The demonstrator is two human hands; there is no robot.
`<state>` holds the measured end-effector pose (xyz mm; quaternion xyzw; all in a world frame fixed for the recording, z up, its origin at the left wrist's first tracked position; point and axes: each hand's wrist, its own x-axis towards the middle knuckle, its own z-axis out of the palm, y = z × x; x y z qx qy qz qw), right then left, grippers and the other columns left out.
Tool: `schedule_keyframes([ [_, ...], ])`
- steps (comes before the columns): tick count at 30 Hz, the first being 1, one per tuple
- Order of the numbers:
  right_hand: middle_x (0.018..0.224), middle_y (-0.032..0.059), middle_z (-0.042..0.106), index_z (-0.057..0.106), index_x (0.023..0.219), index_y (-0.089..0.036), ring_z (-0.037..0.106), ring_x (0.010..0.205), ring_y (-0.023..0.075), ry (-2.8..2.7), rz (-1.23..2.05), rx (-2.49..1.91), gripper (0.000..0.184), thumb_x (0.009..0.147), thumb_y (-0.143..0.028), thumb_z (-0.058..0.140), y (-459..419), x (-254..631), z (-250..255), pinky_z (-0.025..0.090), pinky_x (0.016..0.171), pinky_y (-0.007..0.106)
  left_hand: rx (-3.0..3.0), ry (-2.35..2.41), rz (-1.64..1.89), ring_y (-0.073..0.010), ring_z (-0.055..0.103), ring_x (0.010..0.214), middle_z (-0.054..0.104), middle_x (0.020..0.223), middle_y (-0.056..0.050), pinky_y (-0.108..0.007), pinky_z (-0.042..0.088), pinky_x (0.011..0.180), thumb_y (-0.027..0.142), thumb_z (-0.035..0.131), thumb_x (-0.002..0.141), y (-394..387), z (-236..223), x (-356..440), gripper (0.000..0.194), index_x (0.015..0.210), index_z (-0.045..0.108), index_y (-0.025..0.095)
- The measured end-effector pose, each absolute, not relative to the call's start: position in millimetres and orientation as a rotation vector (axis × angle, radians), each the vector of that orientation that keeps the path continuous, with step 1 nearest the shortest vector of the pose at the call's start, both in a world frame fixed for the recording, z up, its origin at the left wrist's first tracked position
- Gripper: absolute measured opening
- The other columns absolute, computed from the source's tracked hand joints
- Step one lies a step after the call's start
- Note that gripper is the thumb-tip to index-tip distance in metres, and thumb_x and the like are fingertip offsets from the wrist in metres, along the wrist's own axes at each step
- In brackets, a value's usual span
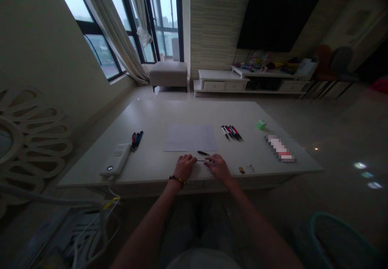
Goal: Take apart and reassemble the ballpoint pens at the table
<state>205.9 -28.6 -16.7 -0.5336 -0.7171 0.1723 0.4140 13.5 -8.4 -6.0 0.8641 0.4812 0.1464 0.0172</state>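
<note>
A thin dark pen refill (201, 161) spans the gap between my two hands near the table's front edge. My left hand (185, 166), with a beaded bracelet at the wrist, is closed on its left end. The fingers of my right hand (218, 167) pinch the other end. Just beyond it lies a black pen part (203, 153), a cap or barrel, close to my right fingertips. White sheets of paper (190, 137) lie flat behind my hands.
On the white table (194, 113), several pens (232, 133) lie right of the paper and more pens (137, 140) left. A white power strip (117, 159), a green-and-white small container (261, 124), a blurred-out object (279, 148) and a small brown item (241, 170) lie around.
</note>
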Motion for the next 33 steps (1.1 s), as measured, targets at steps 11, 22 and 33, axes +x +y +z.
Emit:
schedule_keyframes([
  [11,0.079,0.0051,0.058,0.068,0.078,-0.021,0.055,0.077,0.0177,-1.640,0.387,-1.452,0.019,0.080,-0.036,0.057,-34,235,-29,0.045,0.070,0.030,2.518,1.632,0.676,-0.0163,0.051,0.092,0.061,0.096,-0.003,-0.031,0.034,0.081,0.022,0.043,0.087,-6,-11,14,0.019,0.103,0.054,0.022],
  [22,0.086,0.0071,0.059,0.065,0.089,-0.019,0.052,0.086,0.0195,-1.673,0.178,-1.520,0.020,0.084,-0.033,0.051,-36,231,-25,0.043,0.079,0.033,2.534,1.517,0.727,-0.0168,0.053,0.094,0.062,0.099,-0.002,-0.034,0.037,0.088,0.025,0.058,0.079,0,-12,14,0.018,0.096,0.063,0.026],
  [33,0.126,0.0057,0.053,0.050,0.123,-0.025,0.039,0.124,0.0214,-1.698,-0.267,-1.733,0.038,0.089,-0.033,0.034,-134,359,-74,0.027,0.102,0.047,2.345,2.014,1.063,-0.0214,0.046,0.116,0.055,0.121,-0.007,-0.045,0.033,0.100,0.031,0.038,0.087,-66,-34,-116,0.032,0.115,0.054,0.025],
])
